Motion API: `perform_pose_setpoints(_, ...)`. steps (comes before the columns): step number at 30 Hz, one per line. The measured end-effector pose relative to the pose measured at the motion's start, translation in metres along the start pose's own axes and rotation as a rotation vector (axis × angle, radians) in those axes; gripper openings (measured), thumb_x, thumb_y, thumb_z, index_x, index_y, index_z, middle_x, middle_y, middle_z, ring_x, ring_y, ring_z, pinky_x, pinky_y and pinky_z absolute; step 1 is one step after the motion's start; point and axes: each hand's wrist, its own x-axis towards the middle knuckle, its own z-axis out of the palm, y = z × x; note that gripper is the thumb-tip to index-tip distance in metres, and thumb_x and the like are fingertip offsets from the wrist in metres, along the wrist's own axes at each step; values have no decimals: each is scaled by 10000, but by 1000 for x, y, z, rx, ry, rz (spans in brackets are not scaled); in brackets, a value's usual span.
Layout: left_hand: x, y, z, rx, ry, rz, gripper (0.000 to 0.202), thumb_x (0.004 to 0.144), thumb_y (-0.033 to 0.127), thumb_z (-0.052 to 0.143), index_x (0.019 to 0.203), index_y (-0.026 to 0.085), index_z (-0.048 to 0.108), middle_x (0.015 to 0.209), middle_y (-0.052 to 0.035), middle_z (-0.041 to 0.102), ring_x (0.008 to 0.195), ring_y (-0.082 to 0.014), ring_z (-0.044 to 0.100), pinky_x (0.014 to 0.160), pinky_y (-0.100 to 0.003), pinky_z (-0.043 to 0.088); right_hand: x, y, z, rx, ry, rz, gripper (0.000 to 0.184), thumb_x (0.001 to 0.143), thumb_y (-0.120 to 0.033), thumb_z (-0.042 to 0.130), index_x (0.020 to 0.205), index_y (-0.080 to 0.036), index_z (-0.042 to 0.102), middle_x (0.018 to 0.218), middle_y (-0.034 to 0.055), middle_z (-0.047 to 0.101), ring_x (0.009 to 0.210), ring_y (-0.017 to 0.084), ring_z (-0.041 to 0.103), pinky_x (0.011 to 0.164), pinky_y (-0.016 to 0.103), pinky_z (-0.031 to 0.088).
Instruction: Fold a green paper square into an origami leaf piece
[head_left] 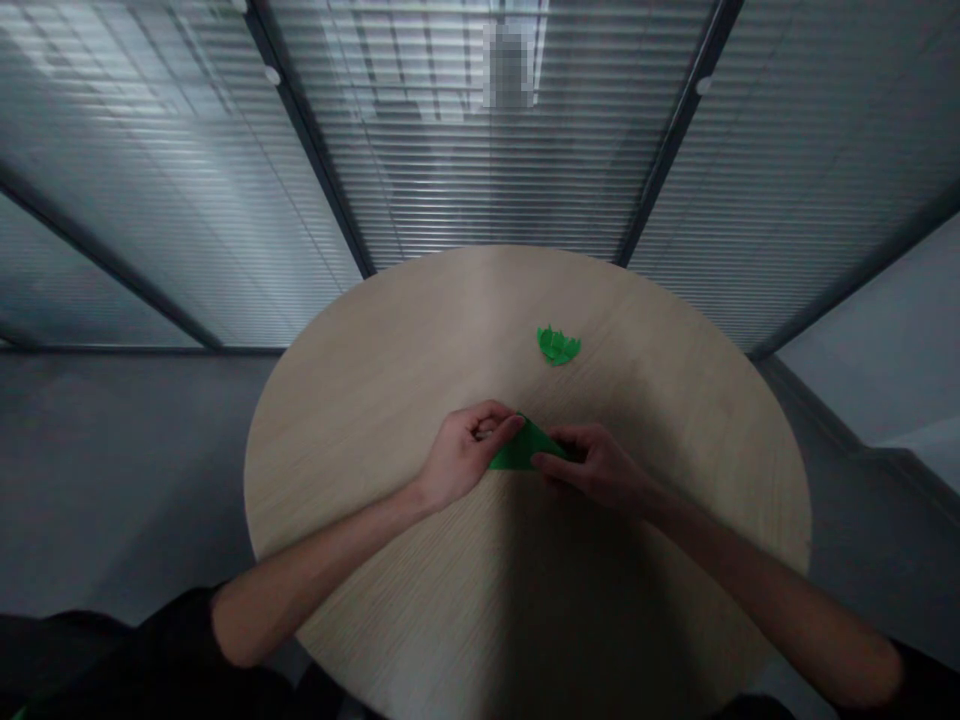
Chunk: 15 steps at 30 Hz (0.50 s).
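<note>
The person's left hand [465, 455] and right hand [592, 465] meet just above the middle of a round, pale oak-veneer worktop [375, 400], with a folded green paper [523, 448] held between them. The paper forms a roughly triangular shape, its point toward the far side of the worktop, and it sits at or just above the surface; whether it touches the wood cannot be told.

The fingers [499, 425] of the left hand are curled inward, nearly closed, and press against the paper's left slope near the tip. The fingers [556, 447] of the right hand are bent over the paper's right end, and the thumb [538, 460] lies along its lower edge, so that end is pinched between them. Part of the paper is hidden behind both hands.

Farther across the worktop, well apart from both hands and beyond the right hand, lies a small green origami piece [558, 345] with several pointed tips, resting flat on the wood.

Both forearms are bare and reach in from the lower corners, ending in black sleeves [150, 650]. A soft shadow falls across the near half of the worktop. Beyond its edge are a grey floor [127, 480] and glass partitions with slatted blinds [487, 170].
</note>
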Motion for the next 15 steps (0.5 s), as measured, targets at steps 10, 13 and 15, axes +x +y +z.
perform_pose_setpoints(10, 0, -2, -5, 53, 110, 41, 329, 916, 462, 671, 827, 145, 675, 592, 43, 485, 538, -97, 402, 494, -209, 295, 0, 2, -4, -16, 36, 40, 366, 856, -518, 714, 735, -177, 656, 621, 2, 626, 514, 112, 545, 487, 232, 379)
perform_pose_setpoints(13, 4, -5, -12, 68, 181, 50, 348, 893, 478, 685, 814, 139, 677, 583, 41, 481, 533, -96, 393, 493, -208, 290, 0, 5, -5, -16, 43, 36, 372, 857, -519, 718, 718, -178, 658, 620, 6, 635, 522, 113, 555, 495, 234, 399)
perform_pose_setpoints(15, 8, -6, -18, 69, 234, 57, 359, 875, 486, 693, 788, 138, 676, 577, 41, 472, 525, -93, 379, 485, -207, 286, 1, 7, -6, -7, 48, 35, 382, 854, -527, 720, 712, -177, 661, 622, 12, 643, 531, 117, 569, 503, 235, 421)
